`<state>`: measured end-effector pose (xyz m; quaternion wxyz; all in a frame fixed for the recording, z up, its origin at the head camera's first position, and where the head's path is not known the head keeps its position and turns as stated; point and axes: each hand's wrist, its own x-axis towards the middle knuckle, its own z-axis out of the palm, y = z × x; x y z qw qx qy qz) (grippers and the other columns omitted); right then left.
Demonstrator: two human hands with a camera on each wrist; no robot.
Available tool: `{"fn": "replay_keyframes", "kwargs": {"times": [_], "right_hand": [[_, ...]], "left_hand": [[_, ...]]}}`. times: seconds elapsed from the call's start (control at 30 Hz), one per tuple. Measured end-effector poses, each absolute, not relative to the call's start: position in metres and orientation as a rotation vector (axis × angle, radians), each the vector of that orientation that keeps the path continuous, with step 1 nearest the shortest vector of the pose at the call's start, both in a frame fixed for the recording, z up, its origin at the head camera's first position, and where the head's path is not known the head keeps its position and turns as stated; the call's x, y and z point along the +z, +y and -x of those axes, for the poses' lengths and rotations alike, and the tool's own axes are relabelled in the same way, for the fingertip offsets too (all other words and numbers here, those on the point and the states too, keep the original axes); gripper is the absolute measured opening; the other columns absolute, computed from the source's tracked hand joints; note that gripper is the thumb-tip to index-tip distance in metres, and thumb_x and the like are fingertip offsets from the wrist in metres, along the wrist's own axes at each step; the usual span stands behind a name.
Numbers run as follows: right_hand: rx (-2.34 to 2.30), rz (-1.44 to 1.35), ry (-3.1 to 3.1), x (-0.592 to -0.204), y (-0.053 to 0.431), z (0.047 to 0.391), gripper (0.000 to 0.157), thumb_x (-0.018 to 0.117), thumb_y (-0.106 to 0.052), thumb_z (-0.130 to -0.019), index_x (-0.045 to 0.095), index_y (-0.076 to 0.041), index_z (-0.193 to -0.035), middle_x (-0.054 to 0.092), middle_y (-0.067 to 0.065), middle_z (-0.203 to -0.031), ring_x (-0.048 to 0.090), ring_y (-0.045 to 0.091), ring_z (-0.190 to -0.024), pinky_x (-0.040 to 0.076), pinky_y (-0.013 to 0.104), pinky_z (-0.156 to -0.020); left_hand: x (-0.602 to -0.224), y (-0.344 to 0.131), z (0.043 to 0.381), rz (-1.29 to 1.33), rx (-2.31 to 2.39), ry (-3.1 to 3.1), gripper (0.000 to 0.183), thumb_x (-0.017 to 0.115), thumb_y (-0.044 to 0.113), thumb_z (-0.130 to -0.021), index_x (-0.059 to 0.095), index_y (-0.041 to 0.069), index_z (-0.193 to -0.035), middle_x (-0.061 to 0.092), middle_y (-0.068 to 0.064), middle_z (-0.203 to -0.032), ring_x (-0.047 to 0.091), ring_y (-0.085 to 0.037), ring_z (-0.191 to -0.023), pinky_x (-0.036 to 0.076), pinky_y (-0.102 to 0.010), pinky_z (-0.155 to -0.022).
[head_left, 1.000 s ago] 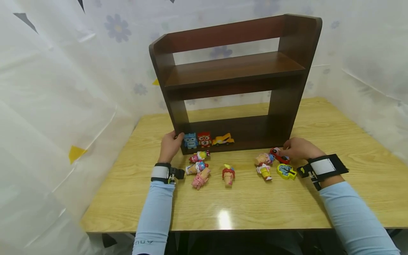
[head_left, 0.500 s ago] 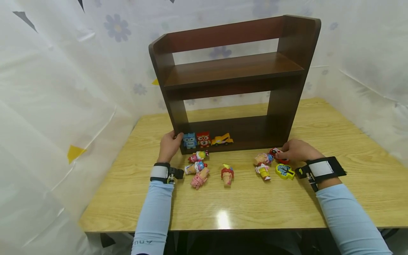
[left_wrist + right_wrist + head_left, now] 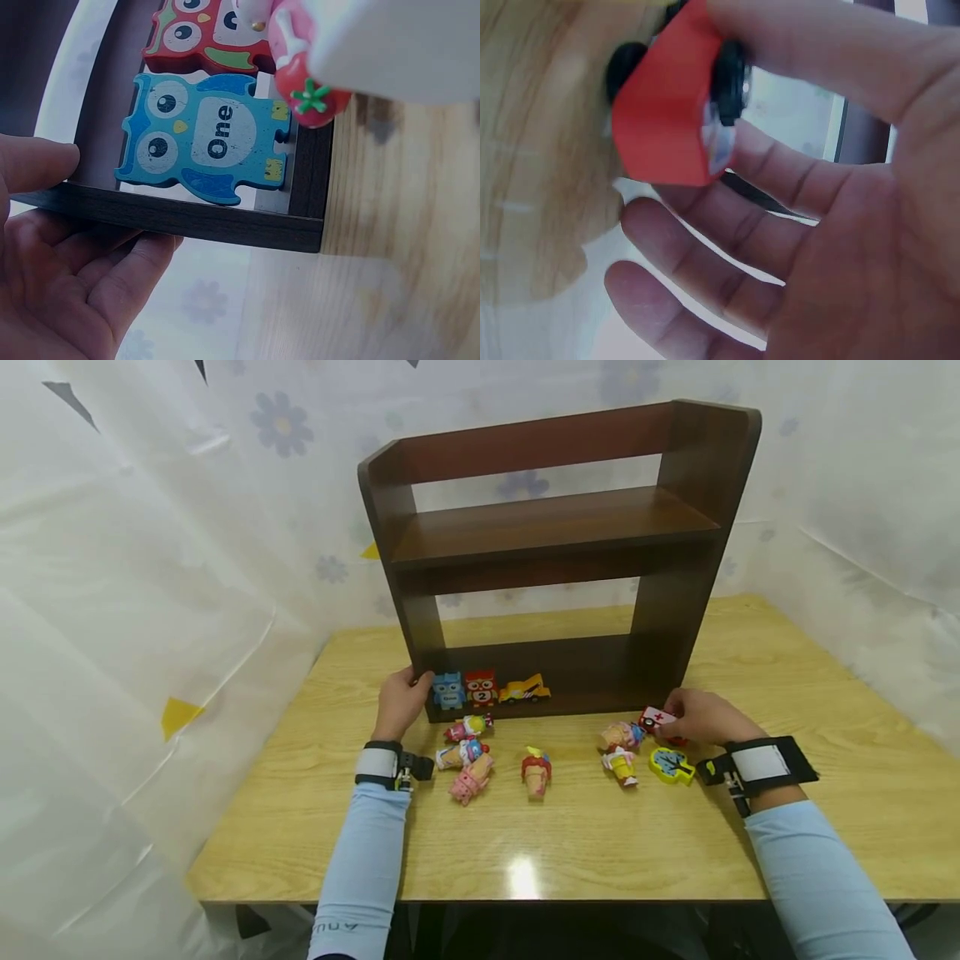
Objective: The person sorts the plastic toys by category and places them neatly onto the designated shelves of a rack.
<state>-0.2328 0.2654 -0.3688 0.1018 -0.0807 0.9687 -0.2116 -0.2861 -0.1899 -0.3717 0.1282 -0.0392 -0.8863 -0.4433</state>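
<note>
My left hand (image 3: 400, 703) grips the left side panel of a dark wooden shelf (image 3: 187, 221), thumb inside and fingers outside. Beside the thumb, a blue owl block (image 3: 202, 139) marked "One" stands on the bottom board. A red owl block (image 3: 481, 688) and a yellow tow truck (image 3: 525, 689) stand to its right. At the shelf's right front, my right hand (image 3: 708, 717) pinches a toy ambulance (image 3: 657, 718) by the table. Its white side with a red cross faces up in the head view; its red underside and black wheels show in the right wrist view.
Near the right hand lie a yellow tree piece (image 3: 672, 765) and two small dolls (image 3: 621, 763). Several more figures (image 3: 471, 778) lie before the shelf's left half, and one red-haired figure (image 3: 536, 773) lies mid-table. The middle board (image 3: 555, 522) overhangs the bottom one.
The ambulance has turned in my right hand, so its white cross-marked side now shows more fully. My left hand stays on the shelf panel.
</note>
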Motion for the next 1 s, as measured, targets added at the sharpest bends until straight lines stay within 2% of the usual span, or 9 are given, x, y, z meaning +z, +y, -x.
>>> {"fn": "replay_keyframes", "kwargs": {"times": [0.13,0.27,0.37,0.53,0.63,0.77,0.87,1.0], "right_hand": [[-0.642,0.227,2.87,-0.3701,0.2649,0.2328,0.043,0.075,-0.028,-0.084,0.055,0.003,-0.104,0.061,0.013,-0.088,0.055,0.024,-0.078,0.043,0.03,-0.064],[-0.662,0.235,2.889,-0.3699,0.2637,0.2327,0.037,0.075,-0.025,-0.083,0.052,0.0,-0.097,0.057,0.012,-0.085,0.053,0.023,-0.075,0.041,0.031,-0.062],[-0.671,0.243,2.908,-0.3706,0.2643,0.2321,0.033,0.075,-0.023,-0.083,0.05,-0.003,-0.091,0.053,0.008,-0.08,0.051,0.022,-0.072,0.037,0.031,-0.059],[-0.684,0.265,2.921,-0.3721,0.2659,0.2315,0.031,0.074,-0.022,-0.083,0.048,-0.005,-0.085,0.05,0.006,-0.076,0.05,0.02,-0.068,0.034,0.031,-0.058],[-0.694,0.279,2.907,-0.3731,0.2663,0.2319,0.031,0.074,-0.022,-0.083,0.048,-0.005,-0.084,0.052,0.006,-0.075,0.051,0.019,-0.066,0.035,0.031,-0.058],[-0.696,0.295,2.906,-0.3742,0.2668,0.2316,0.028,0.072,-0.02,-0.084,0.048,-0.006,-0.082,0.051,0.005,-0.074,0.05,0.018,-0.065,0.034,0.031,-0.058],[-0.683,0.317,2.916,-0.3747,0.2668,0.2314,0.026,0.071,-0.018,-0.083,0.048,-0.007,-0.081,0.049,0.004,-0.073,0.049,0.018,-0.065,0.033,0.031,-0.058],[-0.673,0.323,2.916,-0.3743,0.2667,0.2313,0.025,0.071,-0.018,-0.083,0.048,-0.007,-0.081,0.048,0.004,-0.074,0.048,0.019,-0.067,0.033,0.03,-0.059]], "left_hand": [[-0.3727,-0.1901,0.2864,0.113,-1.289,-2.576,0.034,0.054,0.033,-0.099,0.069,0.004,-0.105,0.05,-0.003,-0.066,0.047,-0.019,-0.06,0.037,-0.03,-0.056],[-0.3731,-0.1906,0.2866,0.094,-1.266,-2.575,0.036,0.054,0.034,-0.099,0.07,0.004,-0.109,0.063,-0.011,-0.08,0.054,-0.022,-0.071,0.041,-0.03,-0.061],[-0.3728,-0.1901,0.2867,0.102,-1.262,-2.574,0.036,0.054,0.033,-0.099,0.07,0.004,-0.114,0.066,-0.014,-0.086,0.056,-0.023,-0.075,0.042,-0.029,-0.063],[-0.3734,-0.1898,0.2869,0.11,-1.257,-2.573,0.034,0.053,0.033,-0.099,0.07,0.005,-0.107,0.056,-0.005,-0.071,0.051,-0.021,-0.066,0.039,-0.029,-0.06],[-0.374,-0.1901,0.2864,0.108,-1.254,-2.571,0.034,0.053,0.034,-0.099,0.07,0.005,-0.104,0.052,-0.003,-0.069,0.05,-0.021,-0.065,0.039,-0.029,-0.059],[-0.3743,-0.19,0.2869,0.1,-1.256,-2.573,0.036,0.054,0.034,-0.098,0.071,0.005,-0.11,0.065,-0.011,-0.082,0.056,-0.024,-0.073,0.042,-0.029,-0.063],[-0.3741,-0.1897,0.2868,0.097,-1.259,-2.575,0.036,0.054,0.034,-0.098,0.071,0.005,-0.113,0.069,-0.015,-0.093,0.058,-0.025,-0.078,0.043,-0.029,-0.065],[-0.3731,-0.1889,0.2868,0.092,-1.259,-2.581,0.036,0.054,0.034,-0.098,0.07,0.005,-0.113,0.068,-0.016,-0.09,0.057,-0.025,-0.076,0.042,-0.029,-0.064]]}}
